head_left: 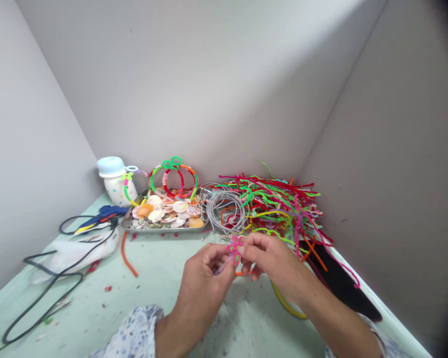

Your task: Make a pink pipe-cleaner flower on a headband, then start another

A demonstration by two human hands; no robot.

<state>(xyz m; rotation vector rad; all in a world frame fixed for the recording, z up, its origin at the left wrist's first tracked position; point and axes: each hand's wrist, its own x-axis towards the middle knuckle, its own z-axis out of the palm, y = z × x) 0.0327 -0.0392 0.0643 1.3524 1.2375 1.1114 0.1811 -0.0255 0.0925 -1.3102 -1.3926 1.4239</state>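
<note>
Between my two hands is a small pink flower of bent pipe cleaner (234,248) with green inside its loops. My left hand (205,278) pinches it from the left, and a bit of pale purple pipe cleaner shows under the fingers. From the right, the thumb and forefinger of my right hand (265,256) close on the flower's petals. Just below the right fingers, a piece of orange pipe cleaner (243,273) is partly hidden. Behind my hands lies a coil of grey wire (227,211).
A metal tray (164,229) of seashells (157,215) carries several pipe-cleaner hoops (171,174). Left of it stands a white bottle with a blue lid (114,181), near dark-handled pliers (100,217) and a black cable (50,283). Colourful pipe cleaners (280,204) heap up at the right.
</note>
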